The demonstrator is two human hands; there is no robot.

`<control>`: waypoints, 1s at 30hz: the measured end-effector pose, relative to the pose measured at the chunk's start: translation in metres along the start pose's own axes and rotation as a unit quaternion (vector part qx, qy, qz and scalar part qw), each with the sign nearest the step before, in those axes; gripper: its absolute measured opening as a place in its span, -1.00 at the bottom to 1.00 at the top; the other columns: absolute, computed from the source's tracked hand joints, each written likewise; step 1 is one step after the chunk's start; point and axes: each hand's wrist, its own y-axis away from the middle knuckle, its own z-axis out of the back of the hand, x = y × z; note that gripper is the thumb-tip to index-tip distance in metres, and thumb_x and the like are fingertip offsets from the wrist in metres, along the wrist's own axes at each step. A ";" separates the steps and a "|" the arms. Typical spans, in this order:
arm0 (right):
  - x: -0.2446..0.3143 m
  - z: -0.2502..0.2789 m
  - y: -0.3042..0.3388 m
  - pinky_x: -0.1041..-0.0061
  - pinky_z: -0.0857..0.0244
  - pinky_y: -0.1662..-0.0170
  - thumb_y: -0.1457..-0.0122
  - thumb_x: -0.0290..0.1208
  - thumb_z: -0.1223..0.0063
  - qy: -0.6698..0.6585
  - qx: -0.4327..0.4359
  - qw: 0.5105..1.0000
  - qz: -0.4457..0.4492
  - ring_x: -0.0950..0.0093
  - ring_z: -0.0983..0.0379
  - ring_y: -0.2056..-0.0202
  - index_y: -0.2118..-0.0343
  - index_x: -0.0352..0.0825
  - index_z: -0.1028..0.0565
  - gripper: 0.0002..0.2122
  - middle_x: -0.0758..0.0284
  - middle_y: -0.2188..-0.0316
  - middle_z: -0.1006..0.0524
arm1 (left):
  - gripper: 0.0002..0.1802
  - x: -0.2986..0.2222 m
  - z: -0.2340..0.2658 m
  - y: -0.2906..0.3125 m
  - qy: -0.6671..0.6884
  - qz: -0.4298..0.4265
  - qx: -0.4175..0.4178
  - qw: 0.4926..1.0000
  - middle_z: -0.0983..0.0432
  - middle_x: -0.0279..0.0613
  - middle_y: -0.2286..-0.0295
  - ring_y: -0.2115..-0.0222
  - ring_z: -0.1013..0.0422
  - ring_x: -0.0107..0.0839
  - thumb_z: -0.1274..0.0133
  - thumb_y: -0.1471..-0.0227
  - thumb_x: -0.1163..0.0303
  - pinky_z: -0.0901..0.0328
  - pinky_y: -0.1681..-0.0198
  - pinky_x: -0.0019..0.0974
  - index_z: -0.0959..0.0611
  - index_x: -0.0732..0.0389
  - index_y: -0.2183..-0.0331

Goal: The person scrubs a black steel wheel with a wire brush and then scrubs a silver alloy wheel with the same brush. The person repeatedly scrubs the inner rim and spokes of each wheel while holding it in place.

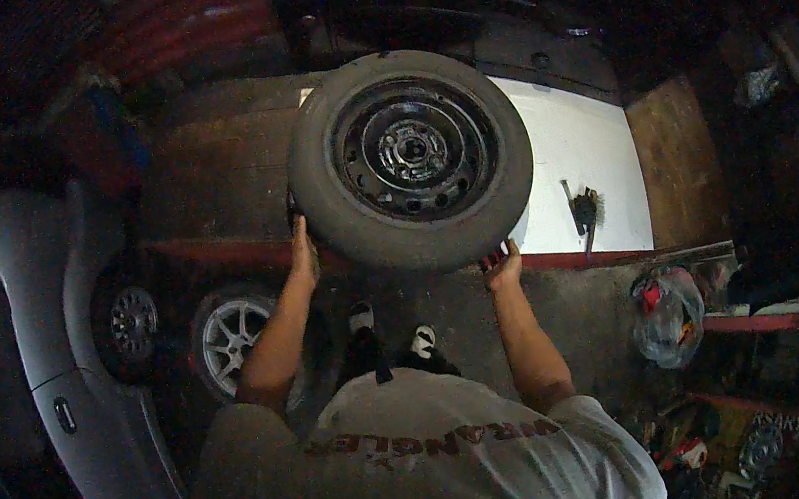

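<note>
A car wheel (415,149) with a black steel rim and a grey-black tyre is in front of me, its face turned up toward my view. My left hand (303,253) grips the tyre's left edge, its visible fingers pointing away from me. At the near right edge, my right hand (502,265) curls its fingers under the tyre. The wheel overlaps a low wooden bench; whether it rests there or is lifted cannot be told. On the white board (546,154) right of the wheel lies a dark tool with bristles (587,212), perhaps a brush.
A grey car (38,281) stands at the left. Near its wheel (135,320), a tyre with a silver spoked rim (228,343) is beside my left arm. At the right are a clear plastic bag (668,317) and a red-edged shelf (772,320). Concrete floor (575,318) lies below the bench.
</note>
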 end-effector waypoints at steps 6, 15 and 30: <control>0.033 0.015 0.007 0.14 -0.08 -0.15 -0.18 -0.06 -0.02 0.024 0.033 0.994 0.098 0.26 -0.21 -0.15 -0.22 -0.11 -0.22 -0.44 0.28 -0.19 -0.25 | -0.35 -0.023 -0.049 0.036 -0.091 -0.204 -0.008 0.975 -0.17 -0.08 -0.18 -0.19 -0.09 -0.21 -0.03 -0.15 0.21 0.04 -0.25 -0.19 -0.29 0.25 -0.19; 0.060 0.004 0.017 0.29 -0.27 0.05 -0.18 -0.26 -0.08 0.135 0.113 0.960 0.219 0.40 -0.37 0.02 -0.12 -0.16 -0.36 -0.57 0.35 0.00 -0.44 | -0.36 -0.021 -0.091 0.081 -0.187 -0.323 0.025 0.927 -0.24 0.03 -0.14 -0.18 -0.14 -0.16 -0.07 -0.11 0.33 0.01 -0.24 -0.21 -0.29 0.31 -0.17; 0.066 -0.045 0.020 0.49 -0.20 -0.12 -0.18 -0.39 -0.16 0.325 0.309 0.832 0.327 0.46 -0.31 -0.05 -0.19 -0.23 -0.30 -0.50 0.31 -0.10 -0.37 | -0.42 -0.067 -0.117 0.063 -0.325 -0.335 0.163 0.869 -0.30 0.04 -0.09 -0.16 -0.18 -0.15 -0.06 -0.09 0.36 0.00 -0.24 -0.19 -0.36 0.27 -0.13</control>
